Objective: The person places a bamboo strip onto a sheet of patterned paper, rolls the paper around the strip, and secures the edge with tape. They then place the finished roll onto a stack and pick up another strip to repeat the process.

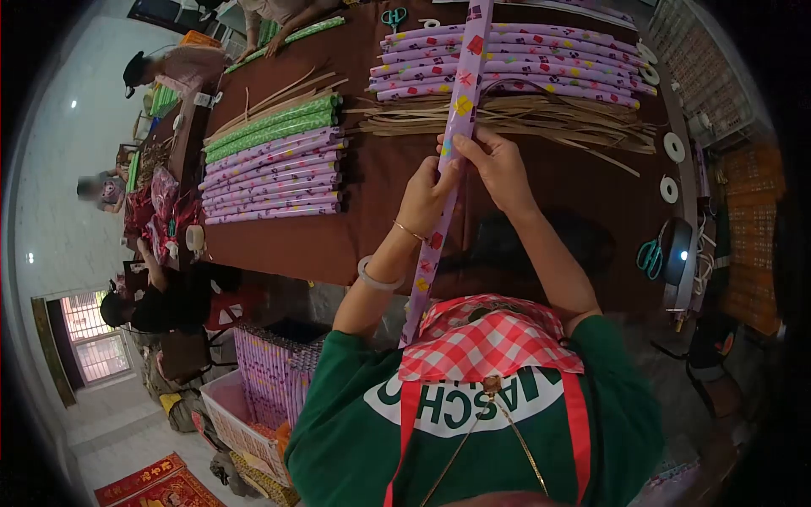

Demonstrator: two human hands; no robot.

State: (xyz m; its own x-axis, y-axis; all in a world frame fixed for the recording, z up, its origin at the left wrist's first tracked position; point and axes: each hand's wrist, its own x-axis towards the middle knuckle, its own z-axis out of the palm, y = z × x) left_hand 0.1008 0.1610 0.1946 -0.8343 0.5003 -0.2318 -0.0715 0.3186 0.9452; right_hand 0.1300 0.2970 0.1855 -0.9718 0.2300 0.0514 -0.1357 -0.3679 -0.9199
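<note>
A long purple wrapping-paper roll [427,253], printed with colourful gift boxes, slants from my chest up across the table. My left hand [432,188] is wrapped round its middle. My right hand [498,167] holds the same roll slightly higher, with the thumb pressed on its face and the fingertips partly hidden behind. Beyond my hands, several purple rolls [507,66] lie side by side. Between them and me is a loose bundle of flat brown strips [541,118]. The roll's upper end runs out of view.
Green rolls [279,127] and more purple rolls [274,182] lie left on the brown-covered table [372,194]. At right are tape rolls [673,147] and teal scissors [650,257]. A crate [245,422] of purple rolls stands at lower left. Other people work along the left and far sides.
</note>
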